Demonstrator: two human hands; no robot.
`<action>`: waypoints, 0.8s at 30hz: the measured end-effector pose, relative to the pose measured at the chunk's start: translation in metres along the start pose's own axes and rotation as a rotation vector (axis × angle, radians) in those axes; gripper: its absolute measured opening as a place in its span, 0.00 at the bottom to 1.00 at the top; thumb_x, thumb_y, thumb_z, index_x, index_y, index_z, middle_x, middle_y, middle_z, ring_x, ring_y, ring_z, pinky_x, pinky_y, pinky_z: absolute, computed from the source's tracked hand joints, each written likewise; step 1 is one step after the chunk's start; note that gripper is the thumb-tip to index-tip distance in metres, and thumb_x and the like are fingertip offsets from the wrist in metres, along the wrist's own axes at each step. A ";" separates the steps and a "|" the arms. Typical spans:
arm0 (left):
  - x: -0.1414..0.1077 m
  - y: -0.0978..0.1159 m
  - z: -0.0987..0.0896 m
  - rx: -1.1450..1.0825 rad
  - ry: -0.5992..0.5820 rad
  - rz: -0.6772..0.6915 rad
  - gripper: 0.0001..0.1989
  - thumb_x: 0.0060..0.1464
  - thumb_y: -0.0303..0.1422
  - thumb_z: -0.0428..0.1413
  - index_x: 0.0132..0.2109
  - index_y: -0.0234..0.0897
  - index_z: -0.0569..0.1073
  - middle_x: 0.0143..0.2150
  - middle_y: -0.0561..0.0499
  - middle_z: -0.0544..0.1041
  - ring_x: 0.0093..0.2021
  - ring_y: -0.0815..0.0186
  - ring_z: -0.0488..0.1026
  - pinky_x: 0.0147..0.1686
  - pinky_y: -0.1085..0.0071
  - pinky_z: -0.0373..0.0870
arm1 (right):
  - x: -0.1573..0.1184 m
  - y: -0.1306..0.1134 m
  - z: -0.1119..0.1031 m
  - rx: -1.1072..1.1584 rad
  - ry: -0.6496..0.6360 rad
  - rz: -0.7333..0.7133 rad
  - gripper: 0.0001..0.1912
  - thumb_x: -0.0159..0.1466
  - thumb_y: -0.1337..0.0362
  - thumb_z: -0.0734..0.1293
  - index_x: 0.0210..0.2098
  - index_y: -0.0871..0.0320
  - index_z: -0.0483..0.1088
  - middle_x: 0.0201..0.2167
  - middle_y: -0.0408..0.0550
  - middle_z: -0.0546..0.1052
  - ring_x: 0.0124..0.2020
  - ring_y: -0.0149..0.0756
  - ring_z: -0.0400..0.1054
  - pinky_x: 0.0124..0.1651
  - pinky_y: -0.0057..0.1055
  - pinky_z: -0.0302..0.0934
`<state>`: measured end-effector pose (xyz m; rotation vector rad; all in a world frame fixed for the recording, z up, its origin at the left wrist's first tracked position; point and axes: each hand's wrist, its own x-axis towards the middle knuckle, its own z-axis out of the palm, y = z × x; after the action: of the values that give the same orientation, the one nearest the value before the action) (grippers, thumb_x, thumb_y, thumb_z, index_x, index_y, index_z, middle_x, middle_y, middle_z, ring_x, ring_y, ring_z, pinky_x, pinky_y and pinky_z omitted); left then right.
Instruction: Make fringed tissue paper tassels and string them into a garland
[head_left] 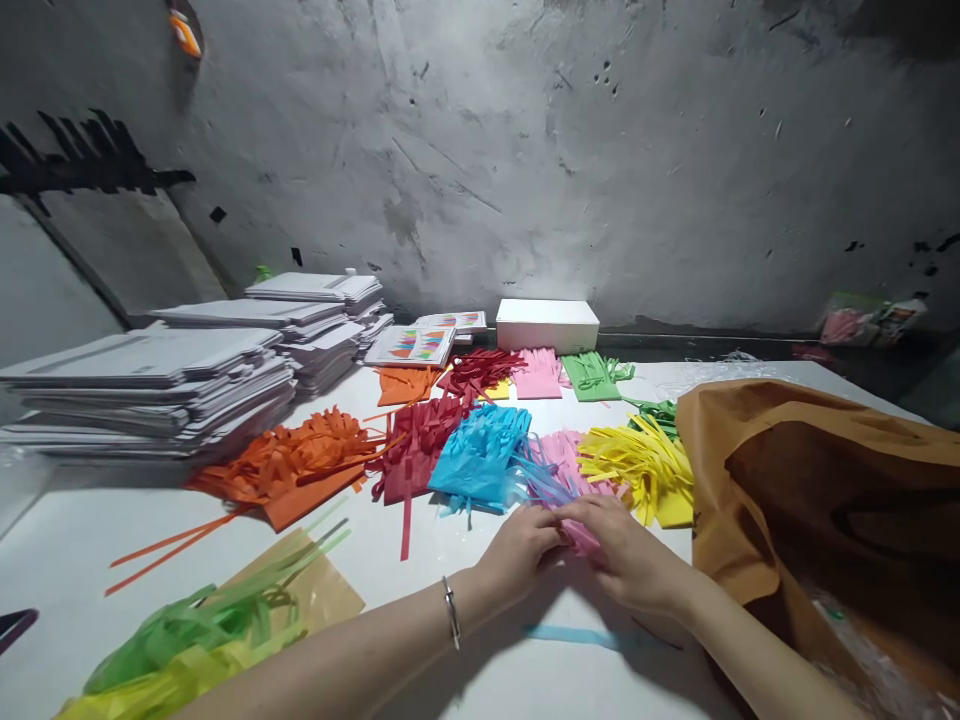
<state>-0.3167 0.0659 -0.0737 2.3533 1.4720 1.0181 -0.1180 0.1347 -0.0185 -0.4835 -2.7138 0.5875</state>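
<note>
My left hand [523, 545] and my right hand [624, 552] meet over the table, fingertips almost touching. Pink fringed tissue paper [579, 538] shows between them, with my right fingers curled over it. My left fingers are bent and closed; their tips are hidden. Thin bluish translucent strips [546, 482] run from the fingertips toward a blue fringed paper bundle [480, 455] just beyond. More pink fringe [562, 455] lies past the hands, and a yellow fringed bundle [637, 465] sits to its right. A blue paper strip [574, 635] lies below my hands.
Orange [300, 460] and dark red bundles [420, 450] lie left. Green and yellow strips [202, 630] rest front left. Tall stacks of white sheets [150, 380] stand back left, a white box [547, 325] at the back. A brown bag [795, 480] fills the right side.
</note>
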 end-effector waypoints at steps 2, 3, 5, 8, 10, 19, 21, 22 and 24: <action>-0.003 -0.002 0.000 0.008 0.002 -0.006 0.08 0.62 0.29 0.56 0.41 0.39 0.81 0.40 0.46 0.81 0.39 0.61 0.76 0.38 0.67 0.69 | 0.004 -0.002 -0.005 -0.081 -0.067 -0.034 0.34 0.53 0.78 0.65 0.57 0.50 0.67 0.47 0.46 0.77 0.51 0.42 0.66 0.59 0.40 0.54; -0.004 -0.004 0.000 0.013 0.002 -0.010 0.08 0.63 0.30 0.56 0.41 0.39 0.81 0.40 0.46 0.81 0.38 0.61 0.76 0.38 0.67 0.69 | 0.005 -0.002 -0.006 -0.124 -0.096 -0.045 0.28 0.56 0.77 0.65 0.54 0.50 0.70 0.43 0.46 0.78 0.49 0.42 0.66 0.58 0.42 0.53; -0.005 -0.008 0.000 0.027 -0.001 -0.019 0.08 0.63 0.31 0.56 0.40 0.40 0.81 0.39 0.46 0.81 0.39 0.61 0.76 0.38 0.67 0.69 | 0.006 -0.002 -0.005 -0.212 -0.134 -0.050 0.15 0.63 0.72 0.64 0.46 0.53 0.75 0.38 0.48 0.79 0.46 0.43 0.67 0.58 0.45 0.53; -0.005 -0.013 -0.001 0.053 0.001 -0.043 0.09 0.62 0.29 0.56 0.36 0.39 0.81 0.38 0.45 0.80 0.39 0.60 0.75 0.39 0.66 0.68 | 0.003 -0.001 -0.001 -0.327 -0.127 -0.002 0.09 0.68 0.64 0.64 0.37 0.58 0.78 0.40 0.54 0.78 0.48 0.49 0.66 0.60 0.51 0.49; -0.004 -0.015 -0.002 0.059 0.004 -0.058 0.09 0.61 0.27 0.56 0.34 0.38 0.80 0.36 0.46 0.80 0.38 0.60 0.74 0.38 0.66 0.67 | -0.001 -0.002 0.003 -0.375 -0.104 0.052 0.11 0.68 0.60 0.66 0.36 0.59 0.78 0.40 0.55 0.78 0.49 0.51 0.66 0.62 0.53 0.47; -0.004 -0.012 -0.008 -0.004 0.015 -0.123 0.08 0.62 0.27 0.54 0.37 0.37 0.78 0.40 0.45 0.79 0.42 0.60 0.73 0.41 0.66 0.69 | -0.015 -0.003 0.011 -0.366 -0.169 0.103 0.09 0.63 0.65 0.68 0.43 0.54 0.77 0.39 0.49 0.78 0.40 0.43 0.71 0.50 0.40 0.58; -0.004 -0.011 -0.009 -0.018 0.012 -0.136 0.08 0.62 0.28 0.54 0.36 0.37 0.78 0.40 0.45 0.78 0.41 0.60 0.73 0.40 0.66 0.68 | -0.014 -0.003 0.013 -0.374 -0.162 0.097 0.11 0.64 0.65 0.67 0.46 0.55 0.77 0.39 0.51 0.78 0.41 0.45 0.70 0.51 0.42 0.57; -0.004 -0.011 -0.009 -0.025 0.011 -0.141 0.09 0.62 0.28 0.54 0.36 0.37 0.78 0.39 0.46 0.78 0.41 0.60 0.73 0.40 0.66 0.68 | -0.013 -0.002 0.015 -0.379 -0.152 0.092 0.12 0.66 0.65 0.66 0.47 0.56 0.76 0.39 0.52 0.78 0.40 0.45 0.70 0.51 0.43 0.56; -0.004 -0.010 -0.010 -0.036 0.016 -0.151 0.09 0.62 0.27 0.53 0.36 0.37 0.78 0.39 0.46 0.78 0.41 0.60 0.73 0.40 0.66 0.68 | -0.012 0.000 0.018 -0.386 -0.124 0.080 0.12 0.69 0.66 0.62 0.47 0.56 0.77 0.37 0.52 0.77 0.39 0.43 0.69 0.50 0.43 0.55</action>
<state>-0.3313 0.0659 -0.0727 2.1773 1.5953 1.0176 -0.1144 0.1241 -0.0373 -0.6716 -2.9478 0.1092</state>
